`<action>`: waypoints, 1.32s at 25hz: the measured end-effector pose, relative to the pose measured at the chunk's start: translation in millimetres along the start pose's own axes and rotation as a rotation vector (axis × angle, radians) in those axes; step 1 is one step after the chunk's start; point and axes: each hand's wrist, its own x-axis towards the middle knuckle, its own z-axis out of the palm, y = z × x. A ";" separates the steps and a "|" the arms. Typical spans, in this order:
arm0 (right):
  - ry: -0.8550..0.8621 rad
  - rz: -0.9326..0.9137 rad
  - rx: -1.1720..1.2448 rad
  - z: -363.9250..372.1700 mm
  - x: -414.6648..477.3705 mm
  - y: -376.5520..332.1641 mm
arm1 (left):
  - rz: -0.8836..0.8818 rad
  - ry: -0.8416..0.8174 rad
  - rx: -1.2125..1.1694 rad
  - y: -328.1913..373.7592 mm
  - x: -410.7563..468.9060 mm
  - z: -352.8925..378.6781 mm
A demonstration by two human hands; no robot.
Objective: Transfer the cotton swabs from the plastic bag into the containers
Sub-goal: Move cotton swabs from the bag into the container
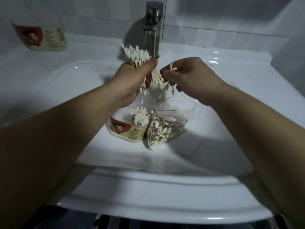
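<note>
Cotton swab bunch (137, 54) in left hand's (132, 83) grip, few swabs (172, 66) pinched by right hand (193, 78), above cartoon-labelled container (127, 130).

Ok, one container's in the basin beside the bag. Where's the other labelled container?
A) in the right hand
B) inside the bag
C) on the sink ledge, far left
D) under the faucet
C: the other labelled container lies on the sink ledge at far left, apart from the swab-filled container and plastic bag down in the basin.
</note>
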 end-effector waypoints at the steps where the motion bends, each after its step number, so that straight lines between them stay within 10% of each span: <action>1: 0.004 0.000 0.008 -0.7 0.1 -0.3 | -0.009 -0.002 -0.015 -0.2 1.0 -0.4; 18: 0.000 0.083 0.265 -3.4 -0.6 -0.8 | -0.055 0.053 -0.100 2.1 -1.6 1.7; 33: -0.092 0.012 -0.190 0.1 1.6 5.8 | 0.005 -0.091 -0.029 -2.6 -5.2 1.6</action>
